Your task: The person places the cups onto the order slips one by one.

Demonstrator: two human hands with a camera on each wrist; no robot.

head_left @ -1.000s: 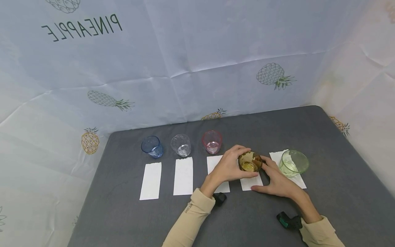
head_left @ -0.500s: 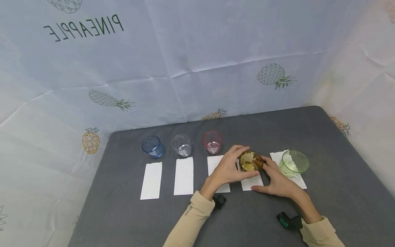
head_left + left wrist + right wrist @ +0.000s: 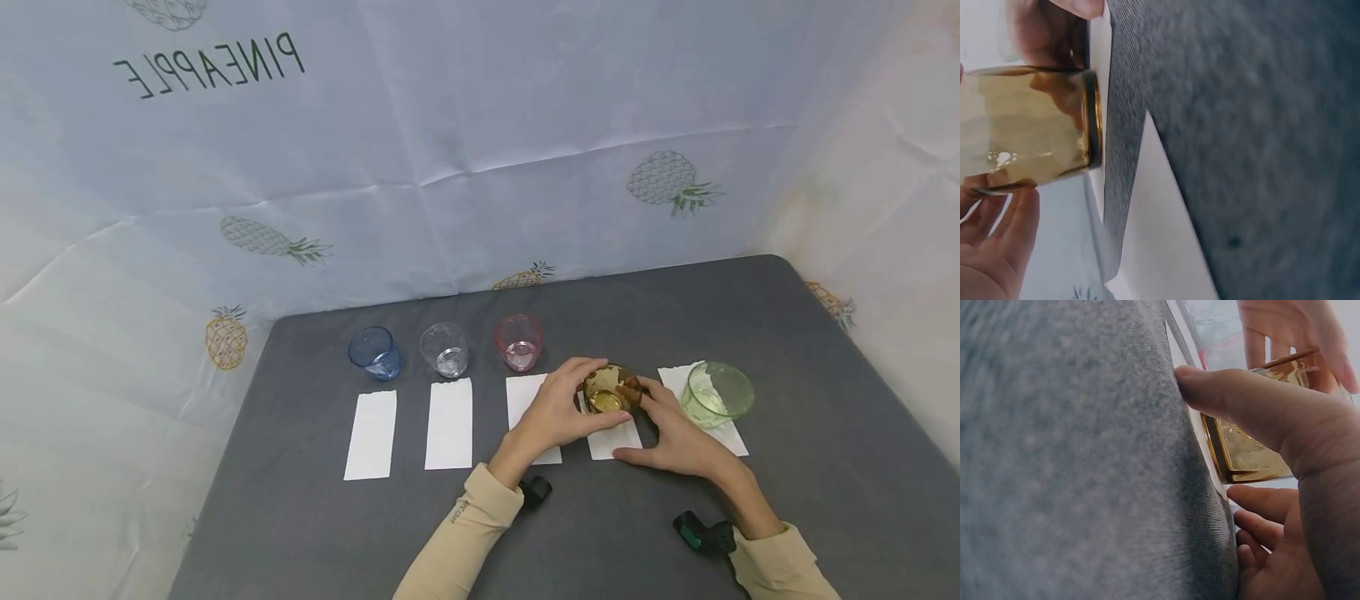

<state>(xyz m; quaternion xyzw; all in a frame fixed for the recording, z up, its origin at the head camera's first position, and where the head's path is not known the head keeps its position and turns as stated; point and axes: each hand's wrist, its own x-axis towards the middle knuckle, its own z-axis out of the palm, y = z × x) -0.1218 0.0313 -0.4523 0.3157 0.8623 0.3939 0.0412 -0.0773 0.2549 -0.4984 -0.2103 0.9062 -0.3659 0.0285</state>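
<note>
Fingers of left hand [image 3: 557,408] clamped on amber glass [image 3: 607,392]; right hand [image 3: 678,440] beside it, thumb and fingers apart. Green glass [image 3: 725,390] on paper strip [image 3: 731,438], pink glass [image 3: 520,343] on worktop [image 3: 292,517].

The person's 2 arms [image 3: 459,533], in beige fabric sleeves [image 3: 776,563], slant forward, the bare left hand [image 3: 562,406] curving its thumb and fingers into a grip, the bare right hand [image 3: 675,435] spreading its thumb wide from fingers that seem loosely bent, though partly hidden.

middle paper strip [image 3: 523,394] partly behind left grip [image 3: 564,407]
</note>
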